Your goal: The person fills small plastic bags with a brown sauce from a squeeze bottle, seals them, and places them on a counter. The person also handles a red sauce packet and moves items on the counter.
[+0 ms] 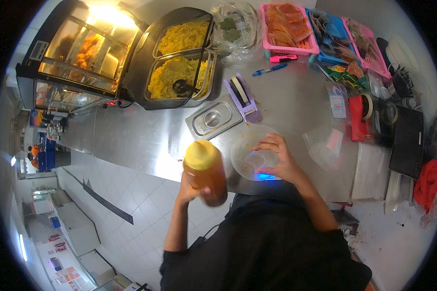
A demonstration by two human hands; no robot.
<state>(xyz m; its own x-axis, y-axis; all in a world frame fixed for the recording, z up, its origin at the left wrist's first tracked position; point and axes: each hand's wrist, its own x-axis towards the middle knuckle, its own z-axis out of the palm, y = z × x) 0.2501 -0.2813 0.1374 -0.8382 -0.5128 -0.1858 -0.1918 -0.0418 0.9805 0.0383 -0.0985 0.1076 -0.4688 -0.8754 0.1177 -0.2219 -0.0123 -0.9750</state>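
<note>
My left hand is wrapped round a squeeze bottle of brown sauce with a yellow cap. The bottle is raised at the counter's front edge, cap tilted away from me. Over a round translucent plate, my right hand curves its thumb and fingers around a small clear plastic cup, whose outline is faint. Blue light glows at the plate's near edge, below my thumb.
Behind the plate are a steel lid and a purple tape dispenser. Two steel pans of yellow food stand beside a lit food warmer. Pink and blue baskets of packets line the back. A red tape dispenser stands right.
</note>
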